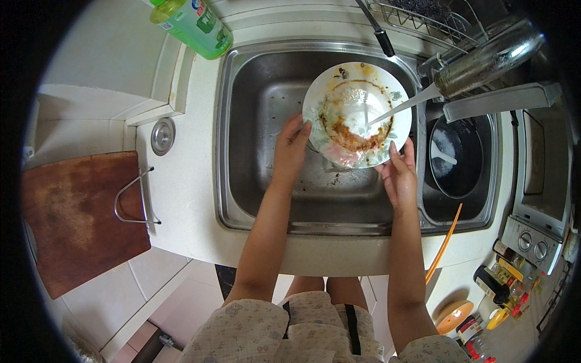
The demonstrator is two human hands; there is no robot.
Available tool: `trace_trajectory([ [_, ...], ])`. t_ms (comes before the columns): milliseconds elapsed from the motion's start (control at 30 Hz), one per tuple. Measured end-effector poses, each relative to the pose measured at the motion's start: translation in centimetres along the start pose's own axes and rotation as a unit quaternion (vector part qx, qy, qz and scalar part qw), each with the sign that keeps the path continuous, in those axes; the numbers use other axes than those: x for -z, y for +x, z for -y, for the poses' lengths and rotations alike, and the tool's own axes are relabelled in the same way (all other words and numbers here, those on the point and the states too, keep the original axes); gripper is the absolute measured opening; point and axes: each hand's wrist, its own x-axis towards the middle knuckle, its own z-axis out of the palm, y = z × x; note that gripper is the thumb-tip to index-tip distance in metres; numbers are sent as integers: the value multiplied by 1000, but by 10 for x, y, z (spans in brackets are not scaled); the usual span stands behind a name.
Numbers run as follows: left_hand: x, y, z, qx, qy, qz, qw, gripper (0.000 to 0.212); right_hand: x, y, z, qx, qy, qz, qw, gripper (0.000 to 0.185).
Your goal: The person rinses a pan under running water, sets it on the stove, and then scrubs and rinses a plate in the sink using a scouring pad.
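A floral-patterned white plate (313,97), smeared with brown and yellow food residue, is held over the large basin of a stainless steel sink (258,181). My left hand (290,149) grips its left rim with the thumb on top. At the lower right rim, my right hand (400,170) pinches the plate, thumb above and fingers beneath. A stream of water runs from the metal faucet (485,59) onto the plate's middle and pools there. Part of something clear shows under the plate's lower edge; the plate hides the rest.
The small right basin holds a dark pot (463,174) with a white utensil and suds. Orange chopsticks (445,242) lie on the counter's right. A wooden cutting board (86,213), steel drain cover (162,136) and green detergent bottle (199,31) are leftward. Several condiment bottles (492,286) stand at lower right.
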Motion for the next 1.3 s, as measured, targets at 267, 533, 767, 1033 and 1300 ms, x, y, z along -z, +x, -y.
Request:
trace_trajectory([
  [267,-2,-3,-10,42,-79,-35,995,28,-8,-3,1,-38,27,28,999,36],
  [533,-1,-3,-13,25,-92,-33,995,29,-4,-2,-2,-52,26,21,998,37],
  [767,0,-3,-11,8,-103,-30,994,28,-10,-2,-2,-42,37,27,998,39],
  [1033,-1,-6,-13,-13,-109,-44,993,29,-7,0,-7,-71,26,33,997,42],
  [1300,2,-4,-19,-19,-126,-53,990,31,-9,-1,-8,-96,-30,44,994,41],
])
